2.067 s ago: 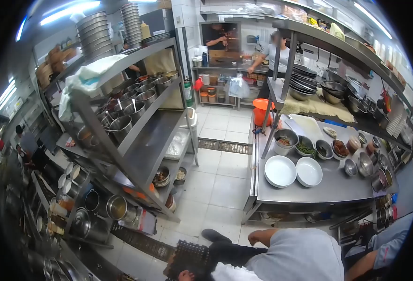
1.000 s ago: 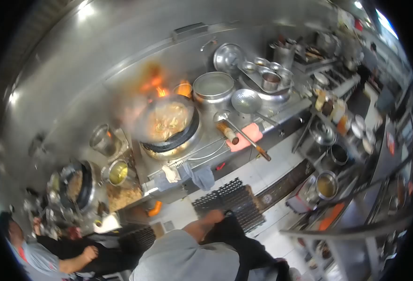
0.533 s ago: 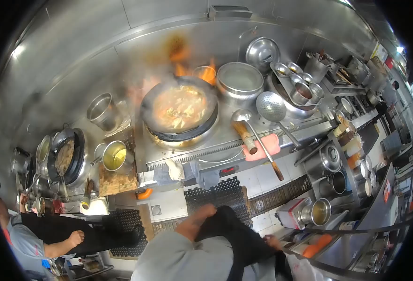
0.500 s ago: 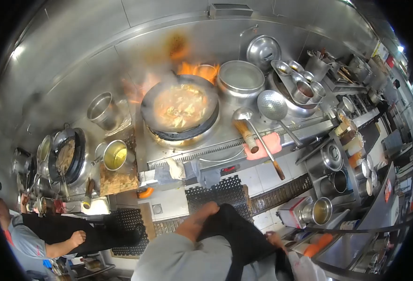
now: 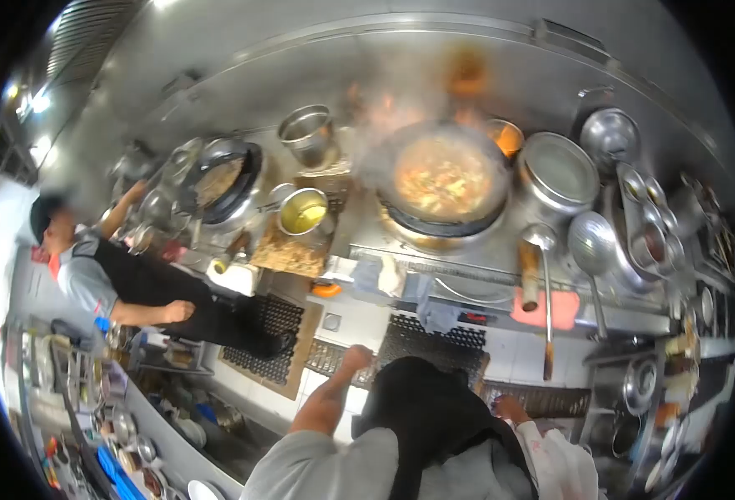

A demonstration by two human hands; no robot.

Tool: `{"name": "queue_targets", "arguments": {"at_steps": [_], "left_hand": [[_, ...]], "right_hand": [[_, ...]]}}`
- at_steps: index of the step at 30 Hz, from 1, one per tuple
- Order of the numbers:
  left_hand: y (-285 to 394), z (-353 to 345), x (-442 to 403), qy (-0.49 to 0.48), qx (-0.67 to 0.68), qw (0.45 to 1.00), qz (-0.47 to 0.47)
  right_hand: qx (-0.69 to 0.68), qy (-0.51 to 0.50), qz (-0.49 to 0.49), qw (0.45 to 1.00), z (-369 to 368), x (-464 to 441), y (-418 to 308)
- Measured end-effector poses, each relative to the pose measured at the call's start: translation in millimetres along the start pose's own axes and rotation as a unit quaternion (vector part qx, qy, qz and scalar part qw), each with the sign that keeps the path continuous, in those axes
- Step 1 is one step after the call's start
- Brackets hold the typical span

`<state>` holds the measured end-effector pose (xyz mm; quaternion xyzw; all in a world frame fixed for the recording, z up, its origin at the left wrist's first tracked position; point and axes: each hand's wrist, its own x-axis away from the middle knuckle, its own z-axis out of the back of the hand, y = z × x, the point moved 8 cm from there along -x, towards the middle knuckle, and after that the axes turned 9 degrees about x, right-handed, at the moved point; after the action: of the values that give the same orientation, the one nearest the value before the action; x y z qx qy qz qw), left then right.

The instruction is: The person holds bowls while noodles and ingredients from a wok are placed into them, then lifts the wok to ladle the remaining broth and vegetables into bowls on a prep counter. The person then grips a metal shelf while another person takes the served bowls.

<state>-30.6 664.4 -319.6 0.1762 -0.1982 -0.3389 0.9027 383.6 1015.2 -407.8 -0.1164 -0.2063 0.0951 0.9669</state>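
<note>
1. The left hand (image 5: 357,358) extended forward, elbow bent; I couldn't tell its grip.
2. The right hand (image 5: 510,410) hung near, right of the apron (image 5: 421,396), grip unclear.
3. The wok (image 5: 495,179) sat far, beyond both.

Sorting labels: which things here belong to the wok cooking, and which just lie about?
Likely part of it: wok of steaming food; ladle and perforated skimmer, both resting.

Apparently lying about: pink cloth under the ladle; hanging blue-grey cloth.
</note>
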Motion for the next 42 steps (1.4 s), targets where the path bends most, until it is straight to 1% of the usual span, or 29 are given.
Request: {"name": "queue_targets", "arguments": {"at_steps": [1,2,3,4,5,6,7,8,9,10,11,12,16,18,19,22,23,25,27,29,31,33,35,36,37,38,40,41,42], "left_hand": [[-35,28,12,0.107,0.084,0.986,0.096],[-76,48,0,0.199,0.072,0.97,-0.116],[-83,107,7,0.224,0.215,0.95,-0.044],[-117,139,-7,0.285,0.119,0.95,0.042],[-126,187,-8,0.374,0.185,0.898,0.137],[-145,220,-22,0.396,0.256,0.865,0.172],[-145,261,-36,0.442,0.26,0.848,0.133],[-165,291,-53,0.434,0.176,0.865,0.179],[-162,323,-69,0.407,0.201,0.874,0.174],[-162,352,-81,0.393,0.206,0.865,0.234],[-158,385,-97,0.396,0.177,0.876,0.211],[-159,409,-113,0.397,0.149,0.886,0.187],[-214,453,-175,0.428,0.151,0.868,0.199],[-254,454,-193,0.505,0.115,0.831,0.202],[-265,455,-196,0.501,0.113,0.833,0.206],[-236,476,-197,0.491,0.172,0.84,0.155],[-221,491,-193,0.489,0.173,0.841,0.155],[-179,522,-188,0.486,0.075,0.868,0.073],[-131,538,-150,0.489,0.081,0.867,0.042],[-108,544,-109,0.574,0.104,0.812,-0.002],[-119,516,-92,0.597,0.133,0.789,0.059],[-153,463,-99,0.554,0.202,0.793,0.152],[-186,413,-106,0.509,0.237,0.801,0.209],[-204,382,-108,0.503,0.508,0.671,0.197],[-204,356,-115,0.451,0.734,0.481,0.165],[-200,350,-106,0.449,0.735,0.481,0.163],[-155,334,-105,0.362,0.873,0.318,0.081],[-133,323,-98,0.321,0.893,0.307,0.078],[-104,311,-87,0.296,0.885,0.342,0.106]], "right_hand": [[0.093,0.002,0.09,0.992,15,-6,-10],[0.089,0.0,0.098,0.991,27,-10,-10],[0.071,-0.086,0.002,0.994,52,-14,2],[0.057,-0.172,-0.097,0.979,65,-12,16],[0.063,-0.176,-0.094,0.978,66,-14,17],[-0.254,-0.123,-0.28,0.918,54,-11,43],[-0.534,-0.051,-0.427,0.728,38,-1,57],[-0.539,-0.002,-0.453,0.71,65,-1,46],[-0.536,-0.003,-0.455,0.711,63,-6,51],[-0.391,-0.042,-0.354,0.848,62,-19,53],[-0.228,-0.08,-0.236,0.941,61,-31,43],[0.023,-0.112,-0.099,0.988,69,-34,20],[0.011,0.03,-0.026,0.999,137,-46,-33],[-0.164,0.048,-0.211,0.963,127,-47,-22],[-0.167,0.042,-0.21,0.962,132,-54,-31],[-0.408,0.014,-0.355,0.841,161,-69,-40],[-0.408,0.014,-0.358,0.84,164,-76,-40],[-0.263,0.007,-0.337,0.904,169,-90,-35],[-0.063,-0.031,-0.135,0.988,198,-119,-56],[-0.099,0.012,-0.108,0.989,242,-151,-69],[-0.206,0.034,-0.17,0.963,257,-179,-58],[-0.22,0.016,-0.239,0.946,258,-210,-50],[-0.232,-0.038,-0.219,0.947,285,-244,-64],[-0.247,-0.007,-0.195,0.949,294,-258,-69],[-0.261,0.026,-0.173,0.949,309,-272,-76],[-0.279,0.044,-0.151,0.947,321,-281,-85],[-0.291,0.082,-0.111,0.947,363,-291,-108],[-0.288,0.102,-0.089,0.948,381,-293,-118],[-0.307,0.099,-0.086,0.943,396,-294,-128]]}}
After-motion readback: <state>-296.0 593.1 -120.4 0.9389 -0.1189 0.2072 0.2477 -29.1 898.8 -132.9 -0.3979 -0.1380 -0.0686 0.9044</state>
